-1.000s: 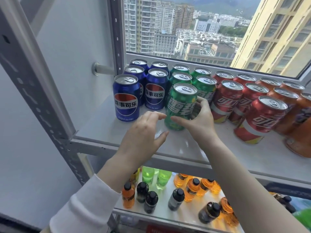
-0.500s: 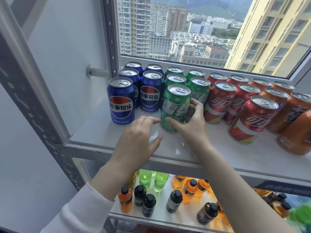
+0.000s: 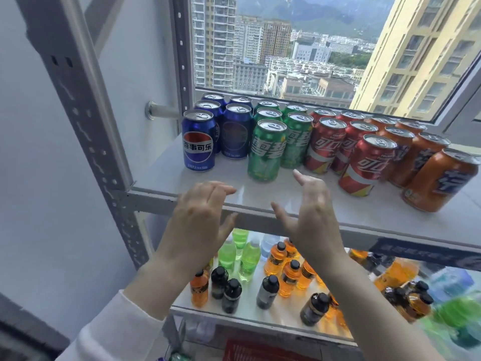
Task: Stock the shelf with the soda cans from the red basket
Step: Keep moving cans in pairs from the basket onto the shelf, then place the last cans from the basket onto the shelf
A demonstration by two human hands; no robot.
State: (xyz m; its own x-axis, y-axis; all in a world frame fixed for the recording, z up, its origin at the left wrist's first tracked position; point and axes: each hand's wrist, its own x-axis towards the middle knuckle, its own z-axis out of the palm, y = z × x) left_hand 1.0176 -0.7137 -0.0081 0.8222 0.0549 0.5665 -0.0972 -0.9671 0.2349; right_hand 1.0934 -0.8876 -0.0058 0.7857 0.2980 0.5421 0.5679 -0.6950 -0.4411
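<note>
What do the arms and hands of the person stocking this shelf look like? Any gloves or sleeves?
Both hands are bare: no gloves, rings or watch show. The left hand comes out of a white long sleeve of soft-looking fabric that ends at the wrist. The right hand has a bare forearm with no sleeve in view. The fingers carry no visible markings.

blue cans [image 3: 199, 143] | green cans [image 3: 265, 151] | red cans [image 3: 367, 165] | orange cans [image 3: 440, 181] | white shelf [image 3: 312, 201]
</note>
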